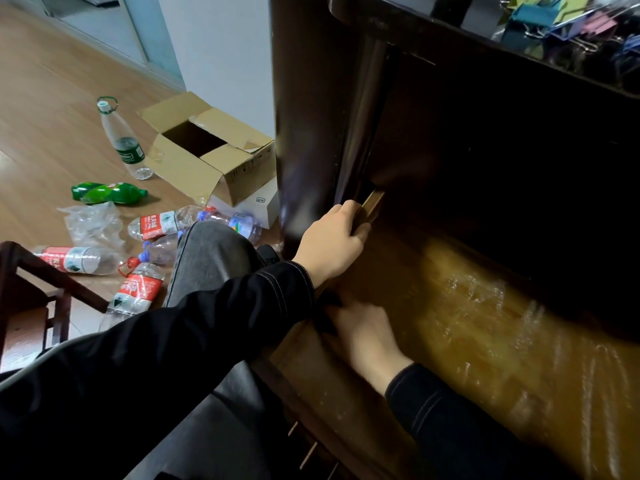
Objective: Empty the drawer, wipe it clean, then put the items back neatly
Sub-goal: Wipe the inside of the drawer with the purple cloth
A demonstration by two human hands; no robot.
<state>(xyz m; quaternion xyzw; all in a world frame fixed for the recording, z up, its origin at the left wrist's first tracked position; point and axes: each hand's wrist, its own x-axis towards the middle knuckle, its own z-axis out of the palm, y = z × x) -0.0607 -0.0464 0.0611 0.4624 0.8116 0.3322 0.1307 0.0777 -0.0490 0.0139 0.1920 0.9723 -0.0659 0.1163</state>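
Two hands at the open drawer (485, 341), pulled out under the worktop (433, 29). Drawer floor right of both hands looks like bare wood with blurred glints; no items made out. Left hand (330, 242) curled over the drawer's left wall at the far corner, gripping it. Right hand (367, 336) just below it, inside the drawer, blurred. Its fingers reach a dark thing (325, 306) under the left sleeve; grip cannot be told. Judged: emptying done or nearly so, wiping due. Next move calls for a cloth swept along the floor, left hand steadying. Binder clips (561, 26) well above, on the worktop. Bottles (152, 225) and cardboard box (207, 150) on the floor, left of the hands.
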